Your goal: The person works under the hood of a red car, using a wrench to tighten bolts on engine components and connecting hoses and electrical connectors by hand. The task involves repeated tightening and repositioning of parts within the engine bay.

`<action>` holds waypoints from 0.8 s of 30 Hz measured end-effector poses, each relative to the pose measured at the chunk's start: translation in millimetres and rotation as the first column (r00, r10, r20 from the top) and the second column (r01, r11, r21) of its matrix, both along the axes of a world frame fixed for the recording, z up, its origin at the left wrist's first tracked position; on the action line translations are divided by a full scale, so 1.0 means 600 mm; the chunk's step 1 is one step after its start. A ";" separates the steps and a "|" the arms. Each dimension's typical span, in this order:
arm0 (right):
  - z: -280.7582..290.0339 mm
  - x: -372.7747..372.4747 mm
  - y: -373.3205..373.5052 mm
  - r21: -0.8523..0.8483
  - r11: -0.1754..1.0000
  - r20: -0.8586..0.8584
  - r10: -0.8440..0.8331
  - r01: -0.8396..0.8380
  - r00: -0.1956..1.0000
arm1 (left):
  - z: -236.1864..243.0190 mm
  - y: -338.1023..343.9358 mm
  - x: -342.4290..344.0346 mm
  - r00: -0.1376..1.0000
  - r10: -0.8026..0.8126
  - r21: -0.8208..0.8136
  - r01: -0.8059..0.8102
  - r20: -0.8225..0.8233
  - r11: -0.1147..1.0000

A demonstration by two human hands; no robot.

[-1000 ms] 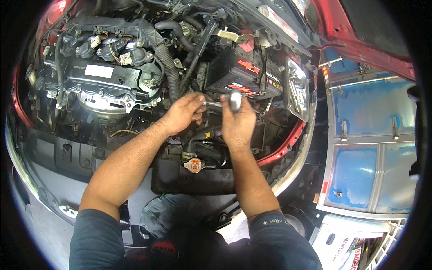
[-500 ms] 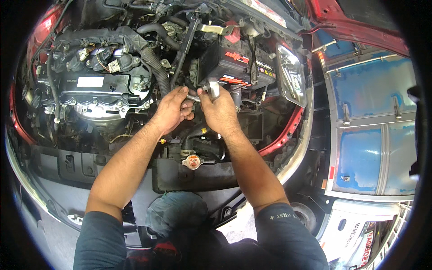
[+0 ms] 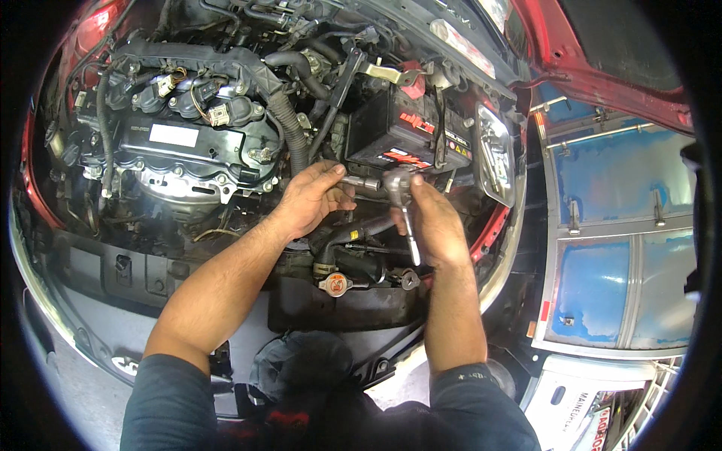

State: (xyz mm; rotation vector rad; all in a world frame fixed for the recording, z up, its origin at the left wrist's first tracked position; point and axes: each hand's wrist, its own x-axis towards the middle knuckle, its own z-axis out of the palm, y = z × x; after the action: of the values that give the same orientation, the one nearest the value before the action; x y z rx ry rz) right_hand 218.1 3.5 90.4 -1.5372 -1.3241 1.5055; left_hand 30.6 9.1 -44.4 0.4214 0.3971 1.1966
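You lean over the open engine bay of a red car, which fills most of the view and holds everything you work on. Inside it, to your left, sits the engine with its dark plastic cover, ringed by ribbed hoses and wiring plugs. To your right of that, a black battery stands in its own corner of the bay, a metal hold-down bracket lying across its top. Nearer to you, at the front edge of the bay, the radiator cap stands upright on its filler neck, with a thick black hose curving up from just beside it.

Your right hand is wrapped around a chrome ratchet wrench: the fingers are curled closed over the handle, whose lower end shows beside your palm, and the thumb lies up toward the round head, which sits just in front of the battery. Your left hand meets it from the other side. Its fingers are bent and pinched on the socket extension that runs sideways out of the ratchet head, thumb above and fingertips below, so the two hands are nearly touching over the tool
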 end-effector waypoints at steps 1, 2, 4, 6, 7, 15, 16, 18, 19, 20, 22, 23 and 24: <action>0.001 0.004 0.000 -0.005 0.996 -0.028 -0.090 0.090 0.996 | 0.001 0.000 0.001 1.000 0.010 0.009 -0.010 0.012 1.000; 0.002 0.007 -0.001 0.002 0.996 -0.067 -0.089 0.090 0.994 | 0.001 -0.001 0.001 1.000 0.019 0.017 -0.020 0.023 1.000; 0.001 0.010 -0.001 0.000 0.993 -0.144 -0.116 0.117 0.983 | 0.002 -0.002 0.003 0.999 0.022 0.031 -0.023 0.029 0.999; -0.004 0.007 -0.001 -0.053 0.995 -0.150 -0.091 0.084 0.984 | 0.002 -0.003 0.004 1.000 0.008 0.040 -0.009 0.023 0.999; -0.009 0.003 -0.003 -0.064 0.996 -0.175 -0.076 0.066 0.982 | 0.002 -0.004 0.004 1.000 0.002 0.037 -0.002 0.007 0.999; -0.031 -0.022 -0.003 -0.017 0.999 -0.084 -0.048 0.047 0.995 | 0.023 -0.023 0.001 0.998 -0.021 0.057 0.018 0.055 0.998; -0.029 -0.023 -0.001 0.005 1.000 -0.066 -0.017 0.018 0.998 | 0.024 -0.024 0.001 1.000 0.000 0.059 -0.001 0.027 0.998; -0.024 -0.025 0.001 -0.148 0.989 -0.170 -0.031 0.006 0.985 | 0.024 -0.025 0.002 0.999 0.048 0.119 -0.047 -0.010 0.992; -0.023 -0.026 0.001 -0.241 0.968 -0.166 -0.111 0.068 0.980 | 0.024 -0.023 0.001 0.998 0.050 0.083 -0.047 -0.041 0.995; -0.024 -0.029 0.000 -0.244 0.969 -0.245 -0.101 0.039 0.964 | 0.022 -0.020 0.001 0.997 0.048 0.076 -0.043 -0.061 0.996; -0.035 -0.034 -0.003 -0.278 0.957 -0.323 -0.171 0.079 0.931 | 0.019 -0.016 -0.001 0.976 0.029 0.053 -0.018 -0.217 0.998; -0.045 -0.036 0.001 -0.159 0.979 -0.300 -0.171 0.128 0.938 | 0.017 -0.016 -0.001 0.936 0.012 0.034 0.000 -0.351 0.999; -0.056 -0.036 0.011 -0.178 0.977 -0.159 -0.149 0.120 0.976 | 0.015 -0.018 -0.002 0.884 0.010 0.026 0.003 -0.467 1.000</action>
State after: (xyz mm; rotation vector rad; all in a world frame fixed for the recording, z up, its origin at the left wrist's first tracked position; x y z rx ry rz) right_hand 196.3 10.3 56.8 -1.5276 -0.9959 1.6558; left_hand 29.5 -1.4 -35.2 0.7375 0.7995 1.0974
